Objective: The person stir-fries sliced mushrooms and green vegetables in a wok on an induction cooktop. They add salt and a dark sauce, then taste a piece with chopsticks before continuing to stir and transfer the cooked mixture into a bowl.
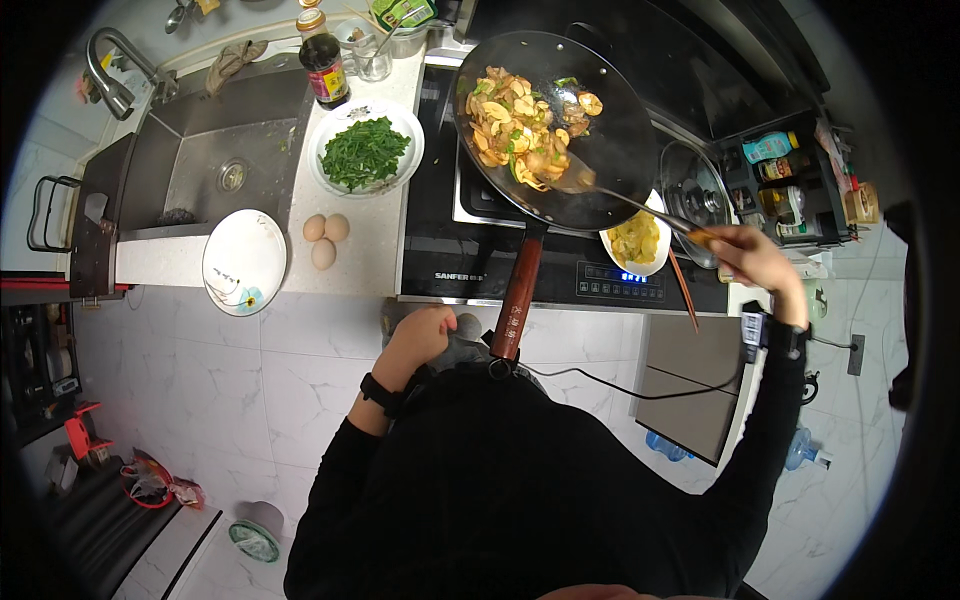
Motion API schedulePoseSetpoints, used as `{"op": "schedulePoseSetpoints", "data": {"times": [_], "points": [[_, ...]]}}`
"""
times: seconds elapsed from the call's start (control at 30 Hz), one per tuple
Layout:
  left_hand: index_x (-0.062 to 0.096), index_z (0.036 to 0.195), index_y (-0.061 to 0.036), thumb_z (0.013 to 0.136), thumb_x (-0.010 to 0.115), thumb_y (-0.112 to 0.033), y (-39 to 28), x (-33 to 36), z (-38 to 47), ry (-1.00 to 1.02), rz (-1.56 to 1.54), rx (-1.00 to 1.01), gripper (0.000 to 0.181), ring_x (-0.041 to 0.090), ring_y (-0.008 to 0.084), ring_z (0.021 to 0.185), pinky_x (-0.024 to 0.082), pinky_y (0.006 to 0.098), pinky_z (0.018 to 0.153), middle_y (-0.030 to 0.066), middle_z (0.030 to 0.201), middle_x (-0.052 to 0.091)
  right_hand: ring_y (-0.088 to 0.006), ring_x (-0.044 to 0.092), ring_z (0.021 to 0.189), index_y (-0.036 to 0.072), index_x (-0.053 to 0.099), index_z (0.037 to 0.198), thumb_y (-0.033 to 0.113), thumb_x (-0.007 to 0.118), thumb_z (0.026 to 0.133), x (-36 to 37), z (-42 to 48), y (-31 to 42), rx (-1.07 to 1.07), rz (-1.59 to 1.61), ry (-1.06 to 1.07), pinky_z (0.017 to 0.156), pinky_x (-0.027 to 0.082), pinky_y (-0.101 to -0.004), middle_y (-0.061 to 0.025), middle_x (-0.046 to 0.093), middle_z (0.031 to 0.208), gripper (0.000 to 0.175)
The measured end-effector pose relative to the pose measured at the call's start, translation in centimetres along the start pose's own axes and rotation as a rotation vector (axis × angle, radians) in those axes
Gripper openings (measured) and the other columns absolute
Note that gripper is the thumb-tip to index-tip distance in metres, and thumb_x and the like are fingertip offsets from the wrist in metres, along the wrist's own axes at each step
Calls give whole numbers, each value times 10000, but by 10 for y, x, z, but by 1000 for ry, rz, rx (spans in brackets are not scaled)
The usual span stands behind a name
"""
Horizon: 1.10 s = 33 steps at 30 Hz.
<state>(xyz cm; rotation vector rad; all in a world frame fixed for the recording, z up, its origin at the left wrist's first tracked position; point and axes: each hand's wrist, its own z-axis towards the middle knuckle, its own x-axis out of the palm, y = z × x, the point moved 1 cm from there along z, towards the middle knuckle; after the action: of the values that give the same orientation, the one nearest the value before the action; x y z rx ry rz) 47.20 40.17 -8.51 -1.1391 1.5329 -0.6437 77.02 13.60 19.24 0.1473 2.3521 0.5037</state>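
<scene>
My right hand (750, 257) grips the wooden end of a metal wok spatula (649, 206). Its blade rests among stir-fried food (517, 124), pale slices with bits of green, inside a dark wok (622, 135). The wok's reddish-brown wooden handle (519, 300) points towards my body over the counter's front edge. My left hand (421, 334) hangs before my body, left of that handle and apart from it, with fingers curled in and nothing visible in them. Below the wok is a black SANFER cooktop (442, 259) with a lit display.
On the counter are a plate of chopped greens (366, 154), several brown eggs (324, 253), a flowered plate (244, 262) and a sauce bottle (325, 64). A bowl of yellowish slices (637, 240), chopsticks (684, 292) and a glass lid (694, 191) lie right. A sink (217, 161) is left.
</scene>
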Motion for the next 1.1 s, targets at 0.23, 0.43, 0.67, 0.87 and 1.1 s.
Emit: {"op": "schedulePoseSetpoints", "data": {"times": [0.23, 0.43, 0.67, 0.87, 1.1], "points": [[595, 834, -37, 740, 464, -19, 6, 4, -5, -42, 52, 66, 162, 575, 333, 730, 450, 389, 626, 149, 808, 614, -77, 555, 862, -46, 516, 1225, 124, 559, 916, 56, 61, 5, -465, 222, -254, 776, 449, -201, -65, 637, 1010, 355], [589, 835, -32, 749, 461, -23, 4, 4, -2, 16, 36, 24, 155, 578, 323, 730, 451, 379, 629, 153, 802, 611, -78, 566, 879, -58, 515, 1222, 58, 571, 893, 29, -17, 38, -473, -107, -353, 793, 469, -217, -114, 644, 1048, 354], [599, 846, -27, 757, 454, -22, -2, 6, 4, 56, 29, 9, 171, 580, 324, 730, 453, 378, 635, 160, 796, 615, -55, 543, 803, -22, 532, 1224, 89, 576, 895, 51, -21, 51, -493, -145, -301, 729, 464, -207, -63, 653, 958, 349], [599, 820, -41, 721, 476, -7, -2, 7, 8, 40, 13, 67, 161, 583, 310, 708, 448, 382, 616, 136, 744, 611, -285, 648, 732, 22, 576, 1181, 46, 606, 820, 54, -18, 35, -584, -548, -547, 633, 498, -312, -228, 619, 942, 363], [603, 839, -22, 768, 453, -17, -8, 3, 8, 87, 52, 44, 166, 599, 337, 767, 466, 386, 662, 166, 823, 630, -293, 605, 747, 97, 480, 1283, 19, 604, 729, 72, -7, 26, -341, -1015, -859, 639, 509, -362, -116, 556, 911, 574]]}}
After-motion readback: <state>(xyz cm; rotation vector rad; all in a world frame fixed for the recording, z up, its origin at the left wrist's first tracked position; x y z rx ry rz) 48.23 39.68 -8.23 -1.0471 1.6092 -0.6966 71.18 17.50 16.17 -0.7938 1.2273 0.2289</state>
